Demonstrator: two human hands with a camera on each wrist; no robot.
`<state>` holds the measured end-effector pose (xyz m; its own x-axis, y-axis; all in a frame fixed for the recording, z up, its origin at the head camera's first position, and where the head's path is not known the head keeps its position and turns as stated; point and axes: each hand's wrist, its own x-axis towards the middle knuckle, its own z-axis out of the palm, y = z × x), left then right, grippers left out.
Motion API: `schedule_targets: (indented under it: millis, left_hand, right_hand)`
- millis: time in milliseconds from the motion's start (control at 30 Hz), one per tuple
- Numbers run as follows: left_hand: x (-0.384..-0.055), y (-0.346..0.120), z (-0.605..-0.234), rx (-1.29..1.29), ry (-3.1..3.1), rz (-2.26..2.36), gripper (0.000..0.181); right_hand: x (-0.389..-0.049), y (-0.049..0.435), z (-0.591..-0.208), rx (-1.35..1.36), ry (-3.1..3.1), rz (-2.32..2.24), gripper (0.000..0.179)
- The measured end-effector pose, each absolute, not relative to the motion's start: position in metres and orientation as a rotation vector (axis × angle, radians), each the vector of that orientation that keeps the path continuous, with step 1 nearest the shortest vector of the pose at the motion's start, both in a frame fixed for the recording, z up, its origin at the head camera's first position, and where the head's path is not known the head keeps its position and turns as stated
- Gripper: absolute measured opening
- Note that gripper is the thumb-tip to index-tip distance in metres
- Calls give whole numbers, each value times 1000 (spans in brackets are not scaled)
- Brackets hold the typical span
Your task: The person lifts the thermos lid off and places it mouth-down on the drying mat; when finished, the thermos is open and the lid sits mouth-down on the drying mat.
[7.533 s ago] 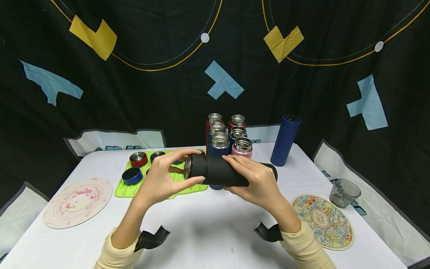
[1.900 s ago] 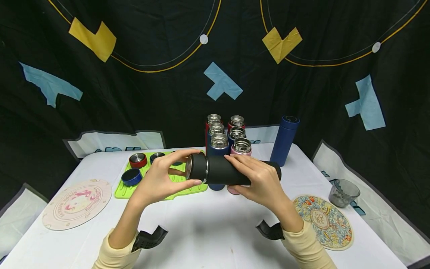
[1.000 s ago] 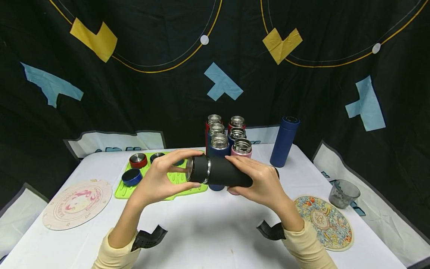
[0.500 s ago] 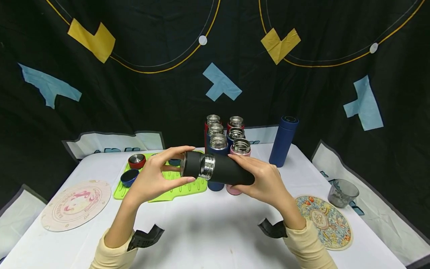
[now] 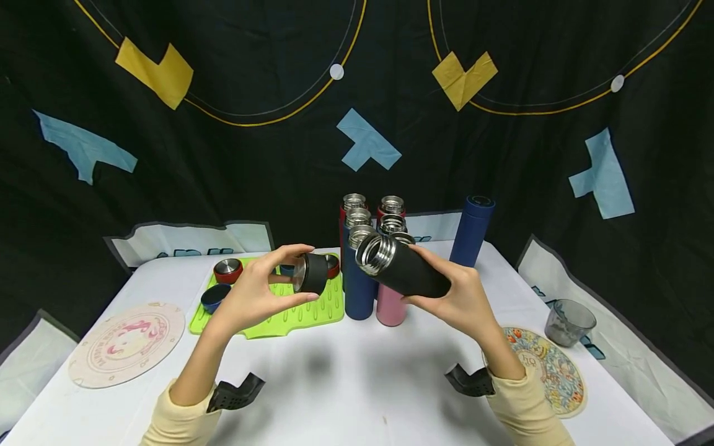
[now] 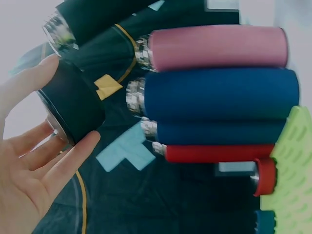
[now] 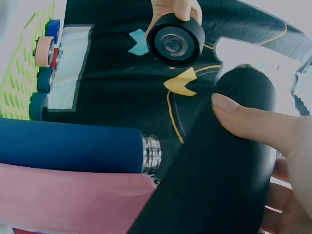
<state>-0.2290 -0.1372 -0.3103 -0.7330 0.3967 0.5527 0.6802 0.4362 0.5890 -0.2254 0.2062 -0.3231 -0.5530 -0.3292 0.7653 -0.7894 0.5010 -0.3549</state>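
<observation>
My left hand (image 5: 262, 288) grips a black bottle lid (image 5: 314, 274) between thumb and fingers, above the green mat. In the right wrist view the hollow underside of the lid faces the camera. My right hand (image 5: 460, 297) holds a black thermos bottle (image 5: 415, 272) tilted, its bare steel mouth (image 5: 375, 253) pointing left and up toward the lid. Lid and bottle are apart, with a gap between them. Behind the bottle stand several lidless thermoses, among them a blue one (image 5: 359, 285) and a pink one (image 5: 392, 305).
A lime green mat (image 5: 301, 317) carries several lids, including a red one (image 5: 228, 270) and a blue one (image 5: 214, 297). A capped blue thermos (image 5: 473, 232) stands at the back right. A glass cup (image 5: 569, 322) sits by a patterned round mat (image 5: 558, 378); a pink round mat (image 5: 128, 347) lies left.
The lid has come off the black thermos. My left hand has drawn it slightly left, while my right hand has moved right with the bottle and tipped its mouth up.
</observation>
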Motion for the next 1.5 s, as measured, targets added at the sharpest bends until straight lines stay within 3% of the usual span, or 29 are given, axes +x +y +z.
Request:
schedule_targets:
  millis: [733,1500]
  left_hand:
    - [-271,-155,-358,-812,-2542,-1056,69]
    - [-320,-171,-404,-724,-2678,-804,65]
  right_hand:
    - [-258,244,-344,373,-2028,1150,78]
    - [-318,243,-370,95,-2012,1530,77]
